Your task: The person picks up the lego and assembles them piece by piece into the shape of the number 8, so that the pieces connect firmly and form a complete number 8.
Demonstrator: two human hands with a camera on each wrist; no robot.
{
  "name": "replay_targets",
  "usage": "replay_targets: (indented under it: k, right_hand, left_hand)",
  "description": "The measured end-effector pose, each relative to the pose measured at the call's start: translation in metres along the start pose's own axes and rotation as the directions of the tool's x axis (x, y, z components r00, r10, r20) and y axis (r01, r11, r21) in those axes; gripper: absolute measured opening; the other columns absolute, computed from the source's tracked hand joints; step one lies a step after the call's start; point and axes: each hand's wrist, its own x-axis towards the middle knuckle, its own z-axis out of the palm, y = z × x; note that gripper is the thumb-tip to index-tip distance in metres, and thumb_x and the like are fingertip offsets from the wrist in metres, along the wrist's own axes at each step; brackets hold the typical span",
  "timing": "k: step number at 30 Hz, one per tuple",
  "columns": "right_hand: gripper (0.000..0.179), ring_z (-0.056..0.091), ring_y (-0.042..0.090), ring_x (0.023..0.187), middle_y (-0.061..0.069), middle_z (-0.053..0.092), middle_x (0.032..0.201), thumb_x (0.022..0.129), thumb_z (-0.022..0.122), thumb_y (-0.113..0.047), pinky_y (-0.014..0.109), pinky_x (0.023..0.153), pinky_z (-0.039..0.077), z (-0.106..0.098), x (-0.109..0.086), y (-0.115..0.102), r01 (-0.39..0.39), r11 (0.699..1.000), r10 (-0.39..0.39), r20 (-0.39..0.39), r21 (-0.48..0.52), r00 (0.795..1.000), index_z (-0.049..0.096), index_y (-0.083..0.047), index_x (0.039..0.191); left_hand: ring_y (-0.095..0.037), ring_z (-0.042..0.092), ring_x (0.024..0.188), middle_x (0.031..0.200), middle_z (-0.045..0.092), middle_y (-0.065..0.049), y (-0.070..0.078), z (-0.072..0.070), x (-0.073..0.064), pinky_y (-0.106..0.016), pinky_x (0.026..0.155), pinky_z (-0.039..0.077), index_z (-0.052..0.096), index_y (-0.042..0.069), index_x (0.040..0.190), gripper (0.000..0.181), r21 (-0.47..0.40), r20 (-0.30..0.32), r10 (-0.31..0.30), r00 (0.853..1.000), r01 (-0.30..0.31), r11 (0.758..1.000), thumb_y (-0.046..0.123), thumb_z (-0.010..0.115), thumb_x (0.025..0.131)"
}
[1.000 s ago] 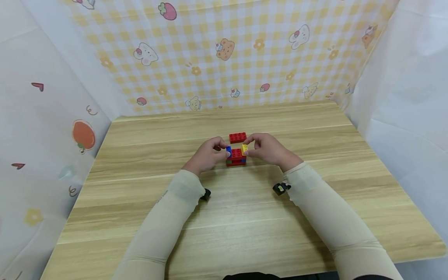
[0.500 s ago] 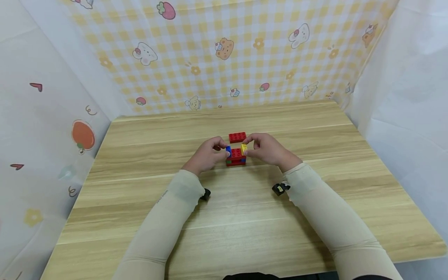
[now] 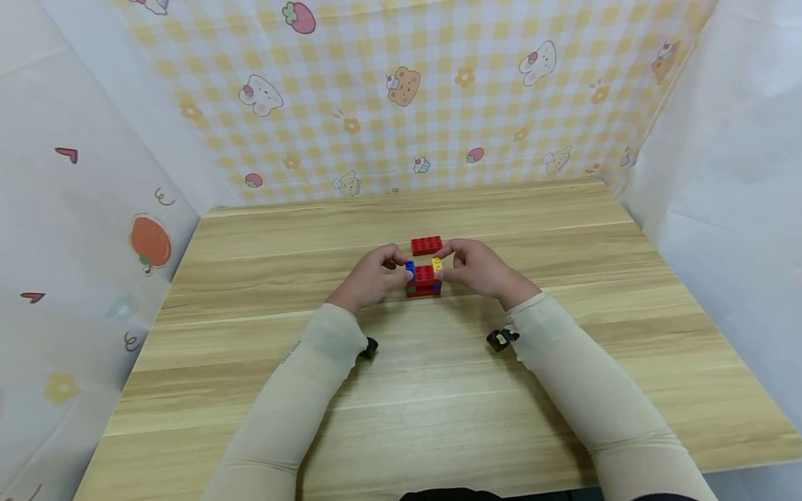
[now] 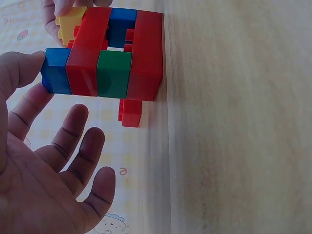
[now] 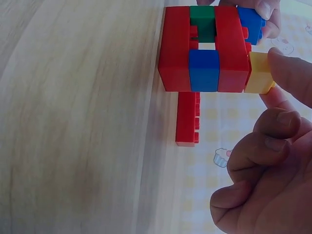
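A small stack of toy building bricks stands mid-table: a long red brick [image 5: 174, 58] at the bottom, a green brick [image 4: 114, 73] and a blue brick [image 5: 204, 70] as two supports, and a second red brick [image 3: 424, 274] across them. My left hand [image 3: 374, 278] pinches another blue brick [image 4: 57, 70] at the left end of the upper red brick, thumb on the near side. At the right end, my right hand [image 3: 476, 270] pinches a yellow brick [image 5: 259, 73] between thumb and index finger, right at the studs. The other fingers of both hands curve loosely beside the stack.
One loose red brick [image 3: 427, 245] lies just behind the stack on the wooden table [image 3: 413, 410]. A yellow checked cloth [image 3: 351, 83] hangs behind the table. Black wrist cameras, such as the right one [image 3: 501, 339], sit under both cuffs.
The yellow brick in my right hand has shifted slightly left, further over the end of the upper red brick. My left hand and the stack stay in place.
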Motion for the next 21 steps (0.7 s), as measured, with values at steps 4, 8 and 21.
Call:
replay_targets:
  k: [4,8,21]
  right_hand:
    - [0.029,0.042,0.017,0.058,0.001,0.048,0.069,0.096,0.079,-0.018,0.028,0.054,0.037,0.0001,0.0002,0.0019,0.000,0.999,0.000,0.001,0.035,1.000,0.070,-0.009,0.122]
    - [0.029,0.042,0.017,0.058,0.002,0.048,0.070,0.096,0.079,-0.017,0.028,0.054,0.037,0.0012,0.0009,0.0045,-0.003,0.998,0.003,0.006,0.069,1.000,0.069,-0.009,0.122]
    - [0.031,0.042,0.016,0.058,0.003,0.048,0.070,0.096,0.079,-0.014,0.028,0.054,0.036,0.0021,-0.0003,0.0048,-0.019,0.995,0.018,0.007,0.093,1.000,0.067,-0.008,0.123]
  left_hand:
    - [-0.029,0.052,0.122,0.132,0.061,-0.002,-0.0001,0.0006,-0.0001,-0.051,0.101,0.047,0.066,0.016,0.108,0.012,-0.002,-0.002,-0.003,1.000,0.003,1.000,0.024,0.070,0.100]
    - [-0.029,0.052,0.122,0.132,0.061,-0.002,-0.0006,0.0007,-0.0004,-0.051,0.102,0.047,0.066,0.016,0.108,0.013,-0.002,-0.008,-0.005,1.000,0.005,1.000,0.025,0.070,0.100]
    - [-0.028,0.052,0.124,0.134,0.061,-0.002,0.0004,0.0014,-0.0013,-0.051,0.103,0.046,0.066,0.016,0.109,0.014,-0.006,-0.008,-0.025,1.000,0.025,1.000,0.025,0.070,0.099]
